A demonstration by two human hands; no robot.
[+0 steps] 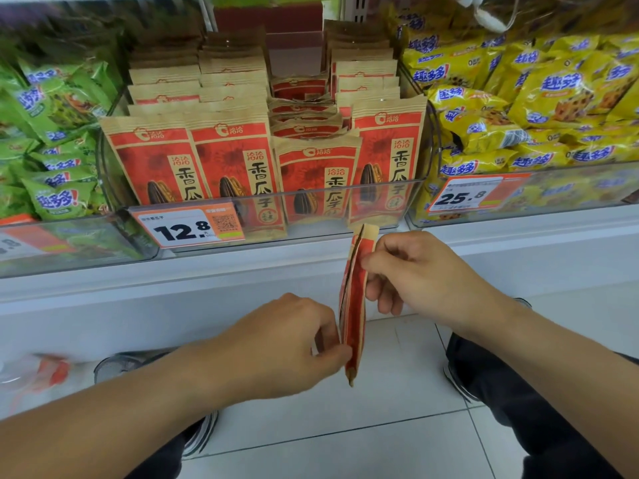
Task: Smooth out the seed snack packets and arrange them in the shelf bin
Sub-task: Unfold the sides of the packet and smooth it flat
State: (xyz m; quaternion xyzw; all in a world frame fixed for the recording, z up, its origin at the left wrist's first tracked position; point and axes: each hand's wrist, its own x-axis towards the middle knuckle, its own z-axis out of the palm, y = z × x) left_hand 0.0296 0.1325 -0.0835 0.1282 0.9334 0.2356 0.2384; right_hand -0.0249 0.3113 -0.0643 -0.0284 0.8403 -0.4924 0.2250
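head: hands (pixel 349 312) pinch packet (pixel 353 305) (edge-on)

My 2 arms are bare from the bottom edge of the view to the wrists: no sleeves, no watch, no bracelet. My left hand (pixel 290 344) and right hand (pixel 418 271) wear no gloves and no rings that I can see. My nails are short and plain. Below, I wear dark trousers (pixel 518 402), nearly black, on both legs. My shoes are dark with pale soles; the left shoe (pixel 202 433) shows a light striped edge, the right shoe (pixel 456 382) likewise.
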